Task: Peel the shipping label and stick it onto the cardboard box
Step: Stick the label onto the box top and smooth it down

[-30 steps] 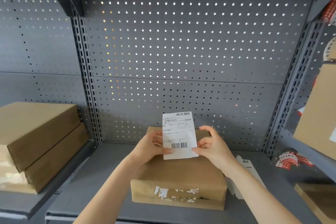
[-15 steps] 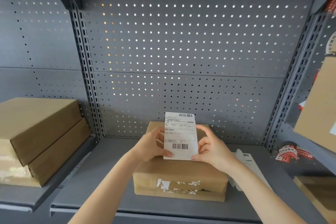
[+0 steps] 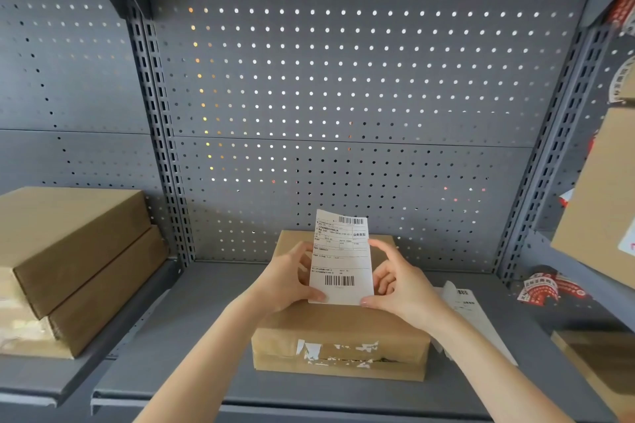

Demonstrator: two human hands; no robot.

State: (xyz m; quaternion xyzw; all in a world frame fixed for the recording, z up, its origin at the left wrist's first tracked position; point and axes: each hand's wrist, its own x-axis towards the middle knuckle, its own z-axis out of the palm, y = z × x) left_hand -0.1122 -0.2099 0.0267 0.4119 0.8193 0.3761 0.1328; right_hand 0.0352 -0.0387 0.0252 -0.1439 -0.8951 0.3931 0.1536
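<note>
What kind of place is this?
Probably a parcel packing or stockroom area: grey pegboard shelving, stacked cardboard boxes, and a barcoded shipping label held over another box.

Both arms are bare all the way down to the bottom edge of the shot — no sleeves, cuffs or gloves on view. The left hand (image 3: 287, 280) has no ring or watch, and the wrist looks plain too. Same for the right hand (image 3: 400, 288) — nothing worn. Nails look short and natural; whether there's polish is too small to tell.
</note>
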